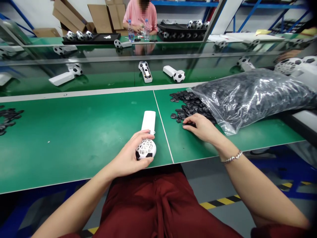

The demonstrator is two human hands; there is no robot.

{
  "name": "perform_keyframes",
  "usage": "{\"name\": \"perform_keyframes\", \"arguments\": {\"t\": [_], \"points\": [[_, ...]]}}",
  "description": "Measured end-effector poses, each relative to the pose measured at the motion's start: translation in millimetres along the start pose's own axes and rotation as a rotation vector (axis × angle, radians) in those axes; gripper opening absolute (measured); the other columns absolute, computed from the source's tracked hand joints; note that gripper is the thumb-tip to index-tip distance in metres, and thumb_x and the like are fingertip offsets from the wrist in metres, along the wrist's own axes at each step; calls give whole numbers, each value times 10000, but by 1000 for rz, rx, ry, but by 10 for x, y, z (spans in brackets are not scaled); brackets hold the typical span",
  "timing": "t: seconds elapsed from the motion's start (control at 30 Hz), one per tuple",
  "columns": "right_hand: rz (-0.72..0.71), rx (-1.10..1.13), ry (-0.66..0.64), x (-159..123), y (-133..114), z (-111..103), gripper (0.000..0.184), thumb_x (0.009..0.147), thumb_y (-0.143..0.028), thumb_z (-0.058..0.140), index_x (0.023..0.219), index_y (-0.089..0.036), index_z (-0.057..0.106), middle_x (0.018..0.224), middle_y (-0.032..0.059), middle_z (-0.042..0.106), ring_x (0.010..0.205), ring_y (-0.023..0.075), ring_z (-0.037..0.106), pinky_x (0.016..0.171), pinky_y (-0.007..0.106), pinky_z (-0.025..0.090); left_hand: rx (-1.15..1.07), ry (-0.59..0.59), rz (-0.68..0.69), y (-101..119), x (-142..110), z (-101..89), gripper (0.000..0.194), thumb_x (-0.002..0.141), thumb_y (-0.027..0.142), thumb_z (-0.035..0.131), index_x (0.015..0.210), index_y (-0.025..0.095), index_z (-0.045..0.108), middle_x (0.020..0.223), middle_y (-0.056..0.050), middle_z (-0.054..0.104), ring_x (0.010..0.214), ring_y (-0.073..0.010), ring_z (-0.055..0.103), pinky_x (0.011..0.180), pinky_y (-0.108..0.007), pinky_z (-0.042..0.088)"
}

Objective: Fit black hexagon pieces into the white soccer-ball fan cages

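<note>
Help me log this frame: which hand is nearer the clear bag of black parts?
Right. The right hand rests on the spilled black pieces at the mouth of the bag; the left hand grips the white handheld fan further left, apart from it.

From my remote view, both arms are bare to the edge of the picture, no sleeves showing. The right wrist carries a thin silver chain bracelet (232, 158) (small beaded links). Dark red trousers (158, 205) cover the lap.
</note>
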State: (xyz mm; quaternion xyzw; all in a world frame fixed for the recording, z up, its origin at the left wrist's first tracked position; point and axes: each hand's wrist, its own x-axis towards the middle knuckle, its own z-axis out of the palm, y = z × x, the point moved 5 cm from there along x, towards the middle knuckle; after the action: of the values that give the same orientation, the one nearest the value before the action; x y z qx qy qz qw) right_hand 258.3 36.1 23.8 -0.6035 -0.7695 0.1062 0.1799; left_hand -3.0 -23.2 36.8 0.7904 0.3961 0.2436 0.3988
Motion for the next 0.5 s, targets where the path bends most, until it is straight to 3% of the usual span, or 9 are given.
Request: {"name": "perform_keyframes", "arguments": {"t": [0.13, 0.23, 0.37, 0.5], "points": [[11, 86, -57, 33, -99, -19, 80, 735, -191, 655, 740, -187, 574, 760, 20, 564, 699, 173, 539, 658, 296, 441, 67, 109, -33, -4, -41, -4, 531, 677, 225, 646, 1177, 243, 470, 1364, -97, 302, 1307, -290, 274, 1063, -495, 273], [11, 217, -38, -48, -271, -6, 40, 765, -209, 626, 781, -193, 592, 706, 1, 577, 625, 150, 530, 592, 272, 431, 95, 178, -124, -20, -88, -17, 584, 629, 336, 733, 1154, 238, 498, 1281, -103, 330, 1219, -292, 373, 1015, -488, 340], [-101, 466, -19, -235, -680, 41, 91, 818, -251, 594, 889, -206, 630, 843, 24, 617, 731, 161, 568, 652, 276, 461, 16, 113, -90, -13, -110, -90, 539, 683, 265, 694, 1180, 233, 489, 1146, -69, 459, 1062, -213, 504, 954, -398, 413], [-251, 645, -52, -369, -1078, 82, 8, 840, -195, 594, 844, -199, 598, 825, 15, 611, 773, 150, 567, 697, 261, 458, -56, -7, -20, -22, -128, -207, 548, 677, 127, 632, 1194, 230, 484, 1225, -59, 467, 1139, -203, 471, 999, -351, 370]]}}
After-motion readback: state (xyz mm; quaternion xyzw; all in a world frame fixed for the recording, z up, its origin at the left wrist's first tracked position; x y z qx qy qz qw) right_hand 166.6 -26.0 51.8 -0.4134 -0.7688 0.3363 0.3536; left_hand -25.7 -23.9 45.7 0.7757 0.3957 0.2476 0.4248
